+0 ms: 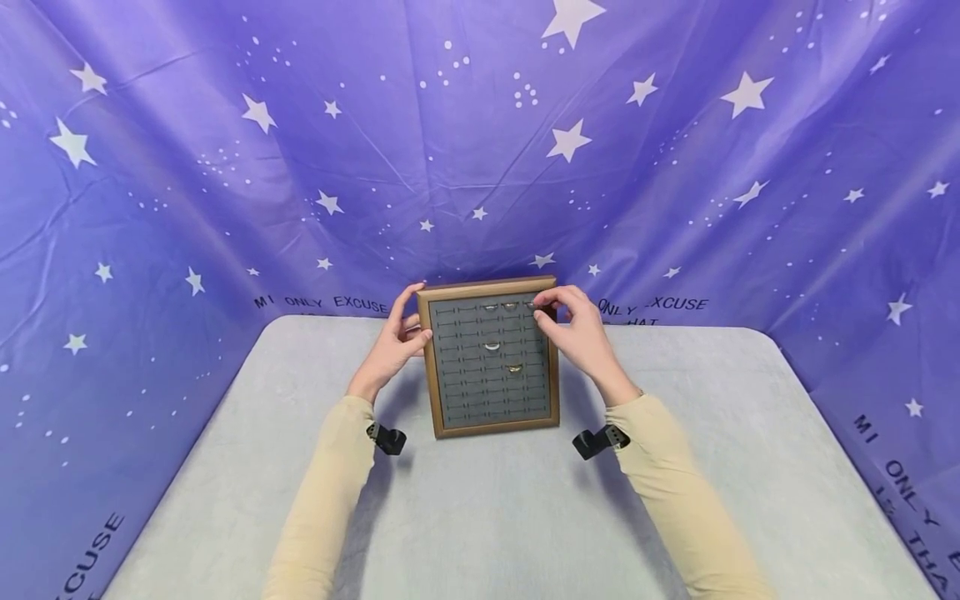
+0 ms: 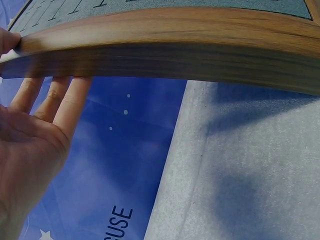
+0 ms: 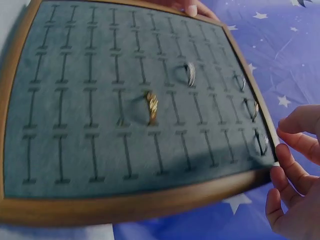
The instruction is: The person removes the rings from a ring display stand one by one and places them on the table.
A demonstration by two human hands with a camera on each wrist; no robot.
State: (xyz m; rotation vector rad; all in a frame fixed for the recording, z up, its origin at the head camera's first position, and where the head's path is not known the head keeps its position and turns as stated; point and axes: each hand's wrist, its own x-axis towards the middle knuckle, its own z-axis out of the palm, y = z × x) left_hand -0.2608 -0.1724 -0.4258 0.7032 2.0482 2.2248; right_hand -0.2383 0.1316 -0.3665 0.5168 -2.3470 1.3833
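A wood-framed ring display tray [image 1: 495, 432] with a slotted grey pad leans upright on the table. My left hand [image 1: 395, 346] grips its left side, thumb in front and fingers behind. At the upper right corner is my right hand [image 1: 581, 329], its bent fingers [image 3: 300, 120] beside the frame edge and close to a silver ring [image 3: 261, 144] in a slot. That ring seems free of the fingertips. Two more rings, one silver [image 3: 243, 82] and one darker [image 3: 255, 110], share the top row. Lower sit a silver band [image 3: 191, 74] and a gold ring [image 3: 152, 107].
The light grey table [image 1: 495, 517] extends around the tray on all sides. A purple cloth with white stars [image 1: 427, 150] hangs behind and to both sides. Black wrist cameras [image 1: 600, 440] sit on both forearms near the table surface.
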